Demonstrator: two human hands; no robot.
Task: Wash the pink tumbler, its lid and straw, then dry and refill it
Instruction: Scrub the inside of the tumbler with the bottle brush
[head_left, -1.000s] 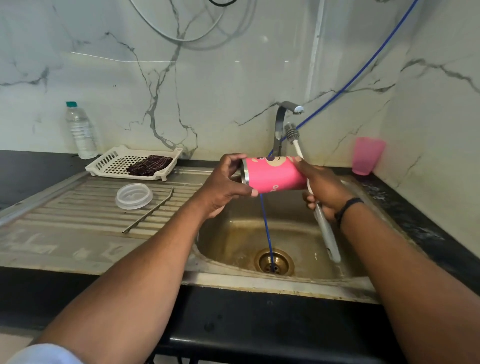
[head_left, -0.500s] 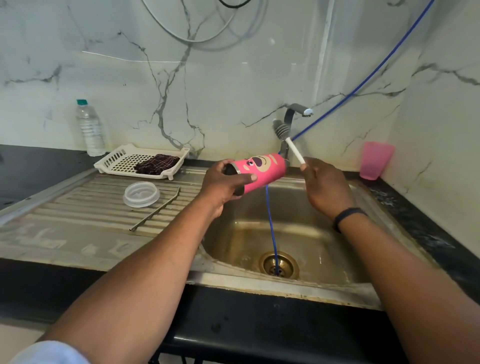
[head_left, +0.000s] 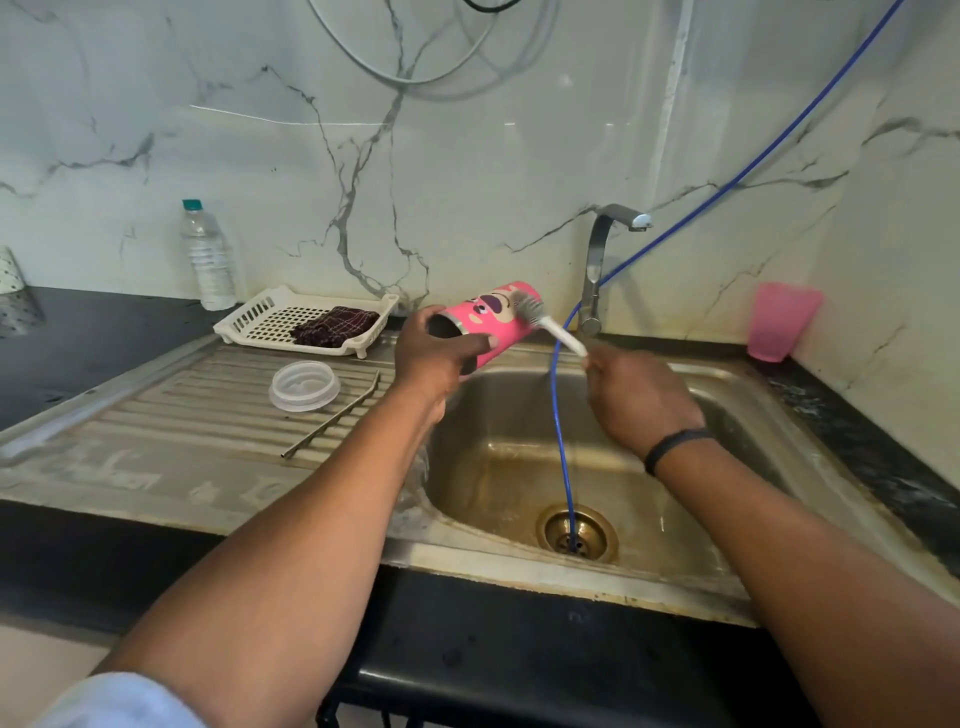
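My left hand (head_left: 436, 358) grips the pink tumbler (head_left: 493, 322) near its open mouth, holding it on its side above the left edge of the sink (head_left: 498, 457), mouth towards me. My right hand (head_left: 636, 397) holds the white handle of a bottle brush (head_left: 545, 325); its grey bristles lie against the tumbler's outer wall near the base. The clear lid (head_left: 304, 385) and the metal straw (head_left: 332, 422) lie on the ribbed draining board (head_left: 156, 441) to the left.
A white basket (head_left: 260, 322) with a dark cloth (head_left: 335, 326) stands behind the draining board, a water bottle (head_left: 208, 257) beside it. The tap (head_left: 597, 265) rises at the back. A blue hose (head_left: 563, 431) drops into the drain. A pink cup (head_left: 782, 322) sits on the right counter.
My left hand turned the tumbler and raised its base end towards the wall. The brush swung up out of the sink, and its bristles now touch the tumbler's outside.
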